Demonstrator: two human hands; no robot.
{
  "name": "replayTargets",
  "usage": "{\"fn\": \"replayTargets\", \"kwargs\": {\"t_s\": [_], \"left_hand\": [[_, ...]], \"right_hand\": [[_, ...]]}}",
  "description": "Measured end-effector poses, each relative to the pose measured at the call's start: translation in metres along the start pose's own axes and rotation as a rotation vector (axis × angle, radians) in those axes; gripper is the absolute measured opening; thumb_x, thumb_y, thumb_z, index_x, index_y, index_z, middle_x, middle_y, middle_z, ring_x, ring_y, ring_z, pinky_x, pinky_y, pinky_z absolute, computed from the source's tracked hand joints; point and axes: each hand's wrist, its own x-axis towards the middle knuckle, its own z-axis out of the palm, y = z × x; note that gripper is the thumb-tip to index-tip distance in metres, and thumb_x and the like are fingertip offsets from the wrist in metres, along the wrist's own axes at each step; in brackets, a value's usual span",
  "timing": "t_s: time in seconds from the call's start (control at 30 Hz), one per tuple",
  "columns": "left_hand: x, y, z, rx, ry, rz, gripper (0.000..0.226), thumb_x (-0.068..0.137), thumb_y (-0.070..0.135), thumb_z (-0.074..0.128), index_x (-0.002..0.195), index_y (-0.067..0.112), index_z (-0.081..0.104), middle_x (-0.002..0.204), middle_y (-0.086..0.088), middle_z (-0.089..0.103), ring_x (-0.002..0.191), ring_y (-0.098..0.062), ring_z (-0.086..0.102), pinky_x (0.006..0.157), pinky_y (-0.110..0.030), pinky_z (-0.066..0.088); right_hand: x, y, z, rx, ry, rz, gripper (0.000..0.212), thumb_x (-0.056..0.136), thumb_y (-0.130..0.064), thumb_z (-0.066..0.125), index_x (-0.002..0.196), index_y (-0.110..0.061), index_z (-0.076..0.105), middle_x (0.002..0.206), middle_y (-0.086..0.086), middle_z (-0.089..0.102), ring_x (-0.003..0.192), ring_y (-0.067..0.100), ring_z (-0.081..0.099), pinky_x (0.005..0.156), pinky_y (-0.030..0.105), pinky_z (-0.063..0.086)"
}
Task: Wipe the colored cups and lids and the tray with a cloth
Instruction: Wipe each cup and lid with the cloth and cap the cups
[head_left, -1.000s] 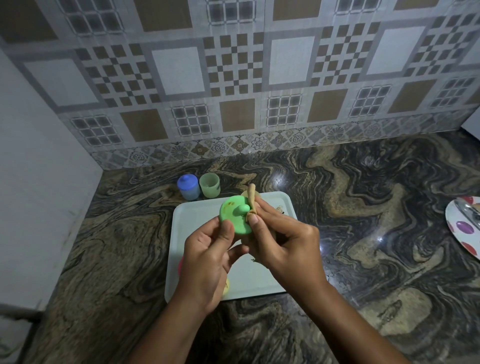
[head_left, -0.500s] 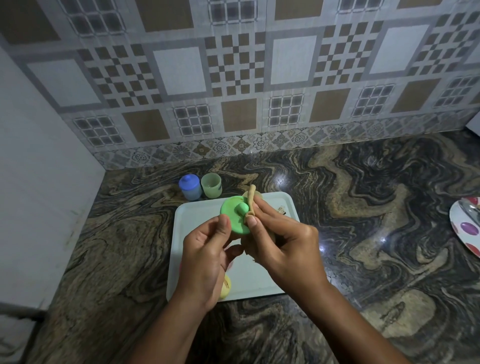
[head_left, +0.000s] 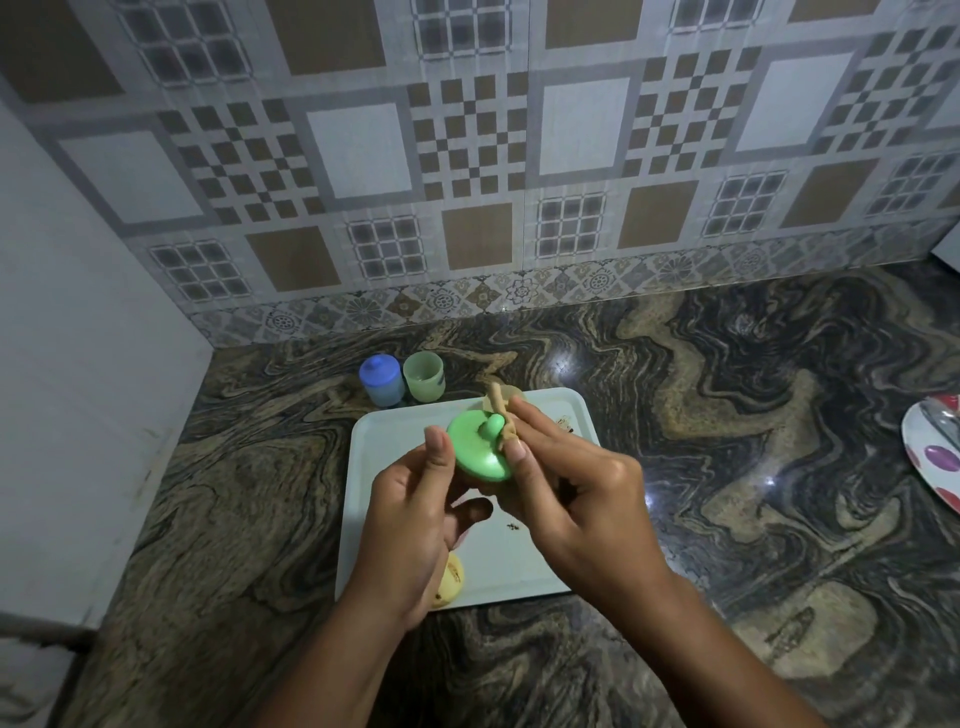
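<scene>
On the dark marbled counter (head_left: 727, 415) lies a white tray (head_left: 384, 447). Above it the left hand (head_left: 415, 519) grips the rim of a green lid (head_left: 472, 457), while the right hand (head_left: 566, 488) pinches a beige cloth (head_left: 496, 402) against the lid's knob. Behind the tray, a blue lidded cup (head_left: 382, 384) and a pale green cup (head_left: 424, 376) stand just beside each other.

**Green lid held up over the tray**

A bright green lid (head_left: 475, 452), round with a knob on top, is tilted toward the camera at frame centre. A beige cloth (head_left: 495, 402) sticks up beside its knob. Below lies a white rectangular tray (head_left: 550, 551) with a few brown specks on it. Above the tray's upper left corner, a blue-lidded cup (head_left: 382, 384) and an open pale green cup (head_left: 424, 376) stand upright side by side. A yellow piece (head_left: 451, 579) lies at the tray's lower left edge, partly hidden.
</scene>
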Motion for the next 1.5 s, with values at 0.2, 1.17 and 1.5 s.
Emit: {"fn": "replayTargets", "kwargs": {"t_s": [0.2, 1.17, 1.5], "left_hand": [[-0.004, 0.000, -0.003, -0.067, -0.185, 0.012, 0.040, 0.093, 0.036, 0.055, 0.121, 0.011, 0.067, 0.123, -0.018, 0.068, 0.112, -0.032, 0.066, 0.075, -0.032, 0.056], [-0.008, -0.001, 0.000, -0.001, -0.120, 0.078, 0.028, 0.091, 0.016, 0.056, 0.115, 0.008, 0.070, 0.112, -0.015, 0.073, 0.103, -0.027, 0.069, 0.080, -0.032, 0.055], [-0.004, -0.001, 0.008, -0.018, 0.001, 0.115, 0.028, 0.093, 0.026, 0.052, 0.095, 0.014, 0.078, 0.102, -0.013, 0.075, 0.094, -0.020, 0.071, 0.072, -0.031, 0.057]], "right_hand": [[-0.007, -0.004, 0.003, -0.036, 0.035, -0.022, 0.029, 0.096, -0.014, 0.066, 0.123, -0.008, 0.073, 0.136, 0.002, 0.064, 0.117, 0.006, 0.068, 0.088, 0.019, 0.058], [-0.002, -0.005, 0.003, 0.031, 0.024, 0.028, 0.027, 0.097, -0.015, 0.065, 0.121, -0.011, 0.074, 0.110, 0.010, 0.078, 0.132, 0.007, 0.057, 0.092, 0.037, 0.060], [-0.003, -0.007, 0.005, 0.070, 0.053, 0.084, 0.025, 0.093, -0.020, 0.072, 0.116, -0.014, 0.077, 0.128, -0.013, 0.067, 0.113, 0.008, 0.070, 0.083, 0.035, 0.064]]}}
